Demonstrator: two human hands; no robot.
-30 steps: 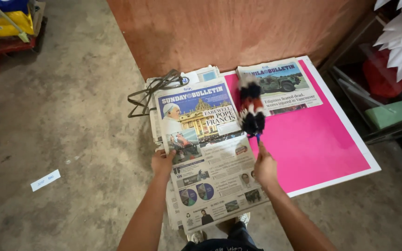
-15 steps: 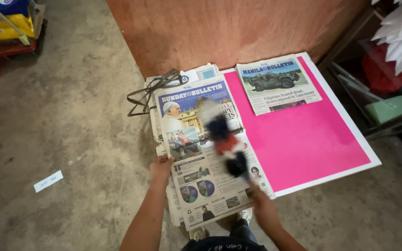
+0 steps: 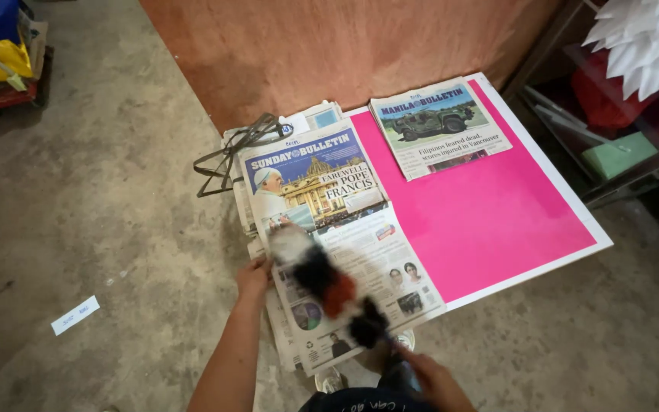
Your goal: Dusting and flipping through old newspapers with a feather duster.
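Fluffy duster over newspapers on the floor

Head view: the right hand [image 3: 432, 381] grips the handle of a duster [image 3: 329, 286], blurry, with white, black and red-orange fluff, lying slantwise above the newspaper [image 3: 345, 282]. The left hand [image 3: 253, 276] is open, pressing flat on the paper's left edge. A pink board [image 3: 490, 214] lies just beside, on the floor [image 3: 101, 229]

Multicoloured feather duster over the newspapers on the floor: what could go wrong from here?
1. The fluffy white, black and red feather duster in the right hand could scatter the loose newspaper stack, which only the left hand pins at one edge.
2. The bright pink sheet on white board beside it could get creased.
3. The dark wire hangers nearby could snag.
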